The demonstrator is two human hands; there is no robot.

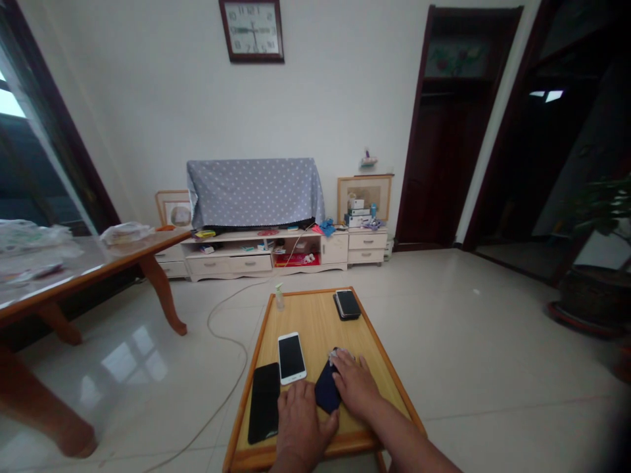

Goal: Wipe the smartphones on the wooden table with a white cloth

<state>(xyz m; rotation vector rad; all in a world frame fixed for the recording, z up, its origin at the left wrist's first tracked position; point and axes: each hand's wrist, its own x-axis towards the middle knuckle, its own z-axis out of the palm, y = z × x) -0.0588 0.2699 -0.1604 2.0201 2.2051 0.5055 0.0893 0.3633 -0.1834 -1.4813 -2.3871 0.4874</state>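
Observation:
A dark blue, cloth-like piece (326,392) lies on the small wooden table (315,309), a crumpled pale grey patch at its far end. My right hand (355,383) is over its right side, fingers bent onto the pale end; what lies beneath the palm is hidden. My left hand (302,418) rests on the tabletop with fingers bent and thumb apart, the thumb close to the blue piece's near corner. Just beyond its fingertips is a white phone (292,358) with a dark screen. To its left lies a larger black phone or tablet (264,402).
Two stacked dark devices (348,305) lie at the table's far right; a small pump bottle (279,297) stands far left. A cable (241,345) runs along the floor. A larger wooden table (162,289) is at left, a low white cabinet (335,251) against the wall.

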